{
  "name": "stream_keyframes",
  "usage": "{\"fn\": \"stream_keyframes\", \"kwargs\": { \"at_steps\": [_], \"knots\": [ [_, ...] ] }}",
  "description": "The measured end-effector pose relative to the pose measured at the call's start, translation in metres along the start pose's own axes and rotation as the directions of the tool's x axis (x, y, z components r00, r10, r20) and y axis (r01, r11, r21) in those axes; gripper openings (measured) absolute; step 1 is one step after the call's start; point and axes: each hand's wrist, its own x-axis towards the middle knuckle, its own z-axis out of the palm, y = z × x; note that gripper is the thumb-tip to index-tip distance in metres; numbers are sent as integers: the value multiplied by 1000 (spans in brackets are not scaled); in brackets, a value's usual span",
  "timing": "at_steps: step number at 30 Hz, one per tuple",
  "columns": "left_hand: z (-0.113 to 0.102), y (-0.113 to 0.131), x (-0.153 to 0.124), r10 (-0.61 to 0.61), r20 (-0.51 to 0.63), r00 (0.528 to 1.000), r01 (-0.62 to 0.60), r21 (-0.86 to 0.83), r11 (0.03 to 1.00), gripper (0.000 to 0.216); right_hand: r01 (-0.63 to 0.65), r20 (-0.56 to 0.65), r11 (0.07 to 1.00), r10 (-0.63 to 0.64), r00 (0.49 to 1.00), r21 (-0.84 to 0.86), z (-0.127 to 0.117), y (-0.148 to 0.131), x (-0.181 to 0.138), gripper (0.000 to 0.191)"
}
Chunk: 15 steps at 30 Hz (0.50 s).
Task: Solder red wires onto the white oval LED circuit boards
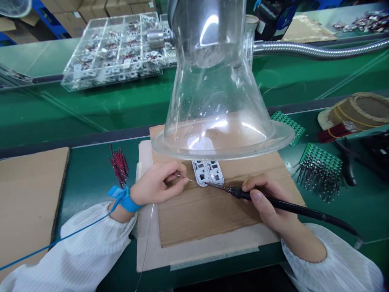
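Between the fingertips of my left hand (162,181) is pinched a thin strand of solder wire (191,179), its free end reaching the lower edge of the white circuit boards (208,172). The wire trails down from that hand over the board's left margin. My right hand (267,202) grips a black soldering iron (240,193), whose tip meets or nearly meets the boards' lower edge beside the wire end. Two boards lie side by side on brown cardboard (206,219), their upper part seen through a clear funnel hood. A blue strap (127,201) circles my left wrist.
The clear fume hood (219,101) hangs low over the boards on a metal flexible arm (304,49). Dark red wires (119,165) lie left. Green grid boards (319,162), black pliers (348,164) and a round container (357,109) stand right. A divided parts tray (118,50) sits behind.
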Motion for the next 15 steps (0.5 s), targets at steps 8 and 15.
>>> {"fn": "stream_keyframes", "kwargs": {
  "at_steps": [8,15],
  "knots": [
    [-1,0,1,10,3,1000,-10,-7,1000,7,14,-13,1000,-13,1000,9,-1,-1,1,10],
    [0,1,1,31,-2,1000,-31,10,999,8,21,4,1000,-21,1000,-9,-1,-2,1,10]
  ]
}}
